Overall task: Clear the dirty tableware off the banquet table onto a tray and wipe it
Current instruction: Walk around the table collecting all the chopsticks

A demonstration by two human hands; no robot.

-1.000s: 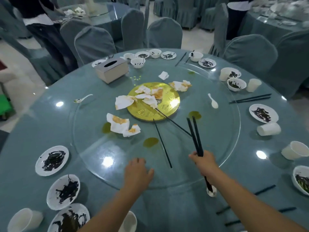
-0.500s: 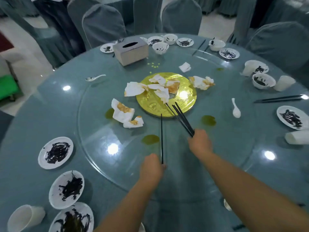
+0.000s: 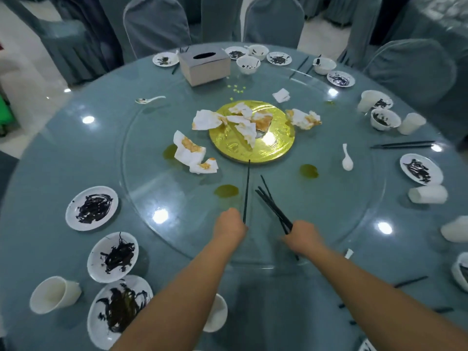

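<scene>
Over the near edge of the glass turntable (image 3: pixel 141 173), my left hand (image 3: pixel 229 225) grips one black chopstick (image 3: pixel 247 188) that points toward the gold plate (image 3: pixel 273 148). My right hand (image 3: pixel 302 236) holds a bundle of black chopsticks (image 3: pixel 272 205) angled up to the left. Stained white napkins (image 3: pixel 190 150) lie on and around the gold plate. White plates with dark scraps (image 3: pixel 91 208) sit at the near left, with a white cup (image 3: pixel 52 295) on its side below them.
A grey tissue box (image 3: pixel 205 65) stands at the far side among small bowls and plates. White spoons (image 3: pixel 347 158) lie on the glass. Another chopstick pair (image 3: pixel 402 145), cups and plates line the right rim. Olive sauce spots (image 3: pixel 226 191) mark the turntable. Covered chairs (image 3: pixel 157 24) ring the table.
My left hand has taken hold of the single chopstick on the glass. My right hand has drawn back from the gold plate toward me with its chopstick bundle.
</scene>
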